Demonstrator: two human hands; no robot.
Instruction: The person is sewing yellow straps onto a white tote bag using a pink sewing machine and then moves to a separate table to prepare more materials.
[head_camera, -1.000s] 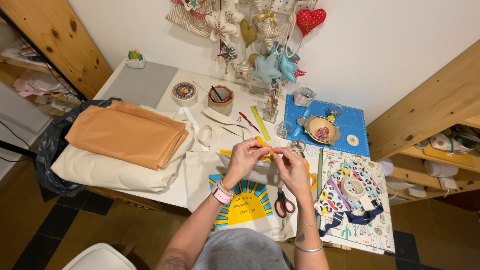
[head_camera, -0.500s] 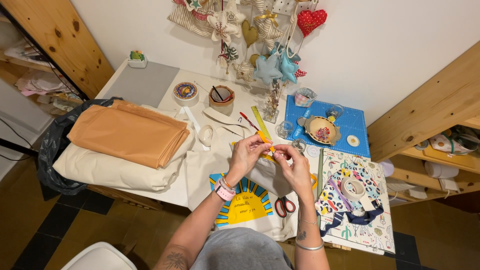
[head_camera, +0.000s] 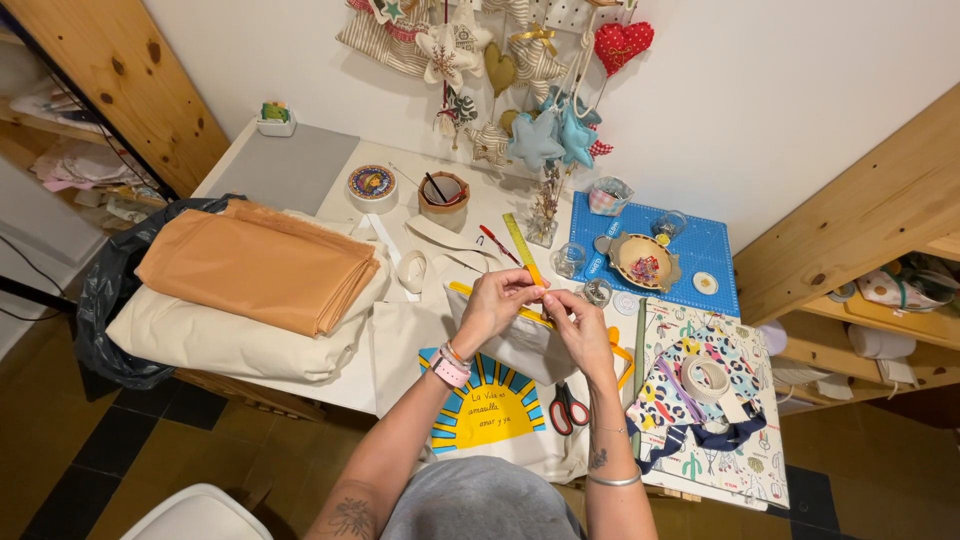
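- Pinching the yellow-zippered top edge of a beige fabric pouch (head_camera: 515, 335), the left hand (head_camera: 492, 303) and right hand (head_camera: 577, 328) meet above the white worktable (head_camera: 300, 165); both are closed on the pouch rim, fingertips nearly touching.
- Compared with a second ago, the hands sit slightly closer together on the zipper edge, and the pouch has barely shifted; I judge the fine work along the zipper to be continuing, not finished.
- The pouch lies in front of the person, over a cloth with a yellow sun print (head_camera: 480, 410), just above red-handled scissors (head_camera: 570, 408).
- Left of the hands, folded orange fabric (head_camera: 255, 265) rests on folded cream fabric (head_camera: 220, 335).
- A round tin with a colourful printed lid (head_camera: 372, 184) stands near the table's back, beside a brown cup (head_camera: 443, 196).
- A blue cutting mat (head_camera: 700, 250) holds a wooden dish (head_camera: 641, 262); small glass jars stand beside it.
- A roll of tape (head_camera: 708, 378) sits on a patterned fabric panel (head_camera: 740, 440) at right.
- Stuffed fabric stars and a red heart (head_camera: 622, 42) hang on the wall.
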